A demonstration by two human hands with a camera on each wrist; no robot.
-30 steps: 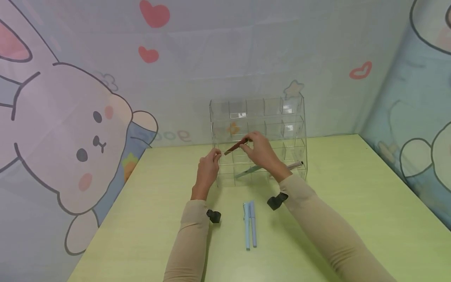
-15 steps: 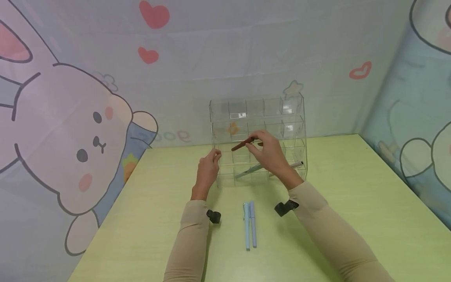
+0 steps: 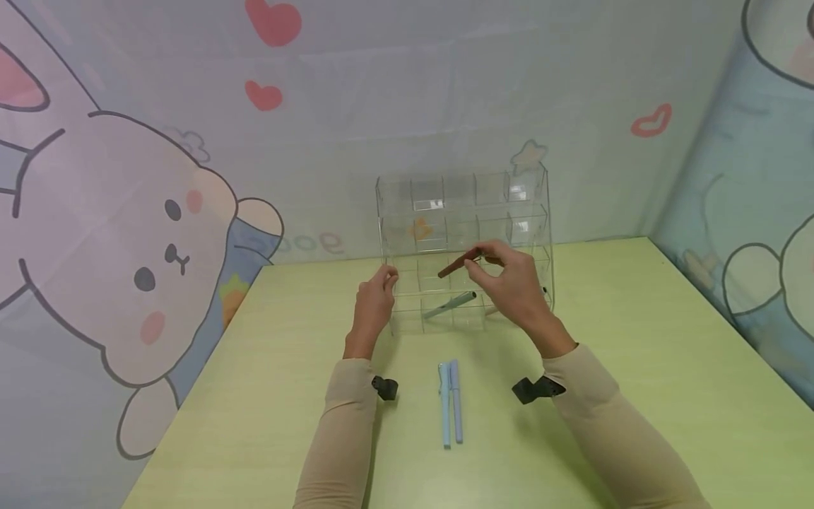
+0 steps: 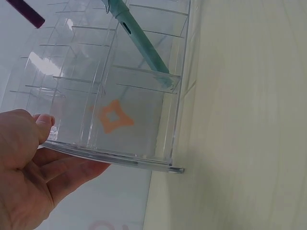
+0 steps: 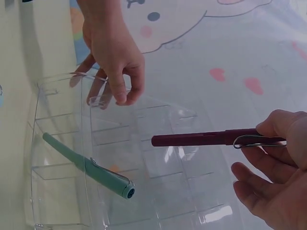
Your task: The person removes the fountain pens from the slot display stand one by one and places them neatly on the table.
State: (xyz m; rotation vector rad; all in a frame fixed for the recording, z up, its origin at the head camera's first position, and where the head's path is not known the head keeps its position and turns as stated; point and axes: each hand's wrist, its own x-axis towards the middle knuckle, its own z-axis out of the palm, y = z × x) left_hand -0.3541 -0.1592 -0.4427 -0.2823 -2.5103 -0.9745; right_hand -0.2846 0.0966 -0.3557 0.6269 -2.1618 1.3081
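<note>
A clear acrylic rack [image 4: 115, 157] with tiers of small compartments stands upright on the table. My left hand [image 3: 374, 307] grips its left side edge, thumb in front and fingers behind in the left wrist view. Between thumb and fingers my right hand [image 3: 511, 283] pinches a dark red pen [image 5: 192, 139] by its clip end. That pen points left, in front of the rack's middle tiers. A green pen [image 5: 108, 177] leans in a bottom-tier compartment. Farther right, a pale pinkish pen [image 3: 491, 310] sits in the bottom tier, mostly hidden by my right hand.
Light blue [image 3: 446, 410] and lavender [image 3: 456, 406] pens lie side by side on the pale green table [image 3: 267, 424], in front of the rack. Behind the rack hangs a printed cloth backdrop [image 3: 356, 106].
My right hand has drawn the dark red pen rightward, away from the left hand, uncovering more of the green pen. The left hand keeps its place on the rack.
</note>
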